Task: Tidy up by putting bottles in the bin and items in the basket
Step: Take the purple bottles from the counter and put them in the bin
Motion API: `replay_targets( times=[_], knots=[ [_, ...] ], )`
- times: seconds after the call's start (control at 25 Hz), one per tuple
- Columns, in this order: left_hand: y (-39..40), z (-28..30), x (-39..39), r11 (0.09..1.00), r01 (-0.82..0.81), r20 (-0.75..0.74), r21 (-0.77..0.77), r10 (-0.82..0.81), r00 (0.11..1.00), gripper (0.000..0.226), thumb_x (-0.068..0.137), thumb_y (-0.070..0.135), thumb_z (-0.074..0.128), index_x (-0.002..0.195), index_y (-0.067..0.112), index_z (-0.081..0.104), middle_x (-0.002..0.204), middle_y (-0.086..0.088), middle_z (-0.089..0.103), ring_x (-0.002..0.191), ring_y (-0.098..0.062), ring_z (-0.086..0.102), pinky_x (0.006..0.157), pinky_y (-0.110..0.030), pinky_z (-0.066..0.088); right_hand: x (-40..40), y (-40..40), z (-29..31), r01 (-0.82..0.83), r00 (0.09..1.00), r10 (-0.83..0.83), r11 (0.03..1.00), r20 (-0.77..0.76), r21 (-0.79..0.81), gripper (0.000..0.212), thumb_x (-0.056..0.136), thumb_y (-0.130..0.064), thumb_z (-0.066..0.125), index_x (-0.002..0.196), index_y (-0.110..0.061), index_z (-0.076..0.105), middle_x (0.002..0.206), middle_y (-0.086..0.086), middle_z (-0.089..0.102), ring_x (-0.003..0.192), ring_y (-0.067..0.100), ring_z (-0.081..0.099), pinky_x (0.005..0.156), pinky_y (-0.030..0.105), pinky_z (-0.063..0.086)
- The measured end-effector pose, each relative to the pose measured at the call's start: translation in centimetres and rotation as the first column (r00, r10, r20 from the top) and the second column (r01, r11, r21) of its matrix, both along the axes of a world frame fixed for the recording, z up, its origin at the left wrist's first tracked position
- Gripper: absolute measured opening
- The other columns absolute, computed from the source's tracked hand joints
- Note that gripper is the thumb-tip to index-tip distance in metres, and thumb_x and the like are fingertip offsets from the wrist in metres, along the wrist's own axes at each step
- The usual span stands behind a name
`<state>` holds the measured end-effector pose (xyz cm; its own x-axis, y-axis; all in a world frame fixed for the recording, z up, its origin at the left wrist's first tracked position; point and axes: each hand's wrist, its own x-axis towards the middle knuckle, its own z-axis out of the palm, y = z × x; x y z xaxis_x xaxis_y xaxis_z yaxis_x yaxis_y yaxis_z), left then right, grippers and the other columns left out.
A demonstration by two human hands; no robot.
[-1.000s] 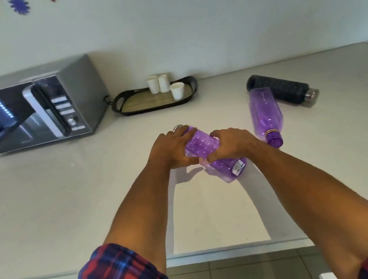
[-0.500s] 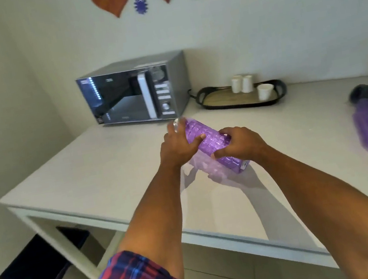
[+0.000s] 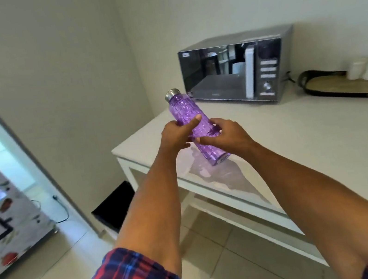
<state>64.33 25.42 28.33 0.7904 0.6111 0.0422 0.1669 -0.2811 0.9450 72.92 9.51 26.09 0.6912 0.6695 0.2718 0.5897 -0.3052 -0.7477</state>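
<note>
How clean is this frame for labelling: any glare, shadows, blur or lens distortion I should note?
Head view: the purple bottle, gripped by the left hand and right hand, casts a purple-tinged shadow on the table; the microwave door mirrors the room; the cups and tray look soft; wide-angle distortion tilts walls and doorframe.

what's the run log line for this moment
step: carry to bin | held: purple bottle, tilted, off table | left hand: grips | right hand: grips | bin: floor, left

Both hands (image 3: pixel 201 134) grip tilted purple bottle (image 3: pixel 193 119) above table (image 3: pixel 324 140).
</note>
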Motion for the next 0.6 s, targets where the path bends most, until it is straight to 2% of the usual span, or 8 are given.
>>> replay_targets(
  times=[0.08,0.16,0.28,0.36,0.44,0.6],
  knots=[
    [3.3,0.0,-3.1,0.994,-0.049,0.044,-0.101,0.054,0.998,0.061,0.075,0.051,0.083,0.116,0.01,0.066,0.1,-0.008,0.075,0.086,-0.024,0.076,0.077,-0.04,0.064,-1.8,3.9,-0.3,-0.101,0.994,0.101,0.995,-0.029,-0.004,0.088,0.071,-0.071,0.076,0.141,-0.024,0.052,0.111,-0.011,0.06,0.089,0.008,0.063,0.065,0.014,0.045],
    [6.5,-0.3,-6.3,0.982,-0.098,0.074,-0.163,0.111,0.991,0.051,0.075,0.045,0.086,0.11,0.013,0.067,0.095,-0.007,0.076,0.08,-0.022,0.076,0.068,-0.035,0.063,-3.4,7.4,-0.6,-0.222,0.974,0.221,0.975,-0.048,-0.002,0.088,0.07,-0.07,0.078,0.143,-0.026,0.052,0.114,-0.011,0.062,0.092,0.005,0.064,0.071,0.017,0.051],
    [11.1,-0.8,-10.6,0.965,-0.182,0.077,-0.189,0.199,0.977,0.054,0.078,0.039,0.084,0.12,0.013,0.063,0.099,-0.008,0.075,0.079,-0.021,0.074,0.067,-0.035,0.062,-5.2,12.8,-1.1,-0.392,0.913,0.392,0.92,-0.11,0.02,0.073,0.078,-0.067,0.073,0.139,-0.03,0.058,0.117,-0.009,0.07,0.096,0.005,0.07,0.081,0.027,0.056],
    [13.9,-1.2,-12.9,0.958,-0.222,0.047,-0.179,0.234,0.971,0.059,0.079,0.036,0.084,0.128,0.016,0.058,0.105,-0.007,0.074,0.084,-0.022,0.073,0.075,-0.039,0.063,-6.0,16.1,-1.4,-0.42,0.888,0.423,0.906,-0.18,0.059,0.063,0.085,-0.074,0.058,0.129,-0.03,0.068,0.112,-0.009,0.073,0.086,0.005,0.073,0.076,0.028,0.055],
    [17.3,-1.7,-15.4,0.947,-0.274,0.003,-0.169,0.279,0.96,0.065,0.075,0.033,0.087,0.131,0.018,0.057,0.106,-0.005,0.074,0.084,-0.02,0.074,0.073,-0.036,0.062,-6.8,20.1,-1.9,-0.397,0.878,0.408,0.913,-0.251,0.095,0.066,0.089,-0.077,0.047,0.12,-0.025,0.072,0.107,-0.007,0.075,0.078,0.008,0.074,0.068,0.027,0.054],
    [23.8,-2.5,-19.6,0.931,-0.353,-0.132,-0.088,0.34,0.931,0.074,0.071,0.027,0.091,0.136,0.022,0.055,0.11,-0.008,0.073,0.092,-0.022,0.074,0.073,-0.035,0.06,-7.9,28.7,-2.0,-0.389,0.82,0.436,0.9,-0.37,0.199,0.056,0.092,-0.071,0.05,0.114,-0.022,0.069,0.096,0.003,0.075,0.067,0.021,0.075,0.06,0.032,0.057]
  ],
)
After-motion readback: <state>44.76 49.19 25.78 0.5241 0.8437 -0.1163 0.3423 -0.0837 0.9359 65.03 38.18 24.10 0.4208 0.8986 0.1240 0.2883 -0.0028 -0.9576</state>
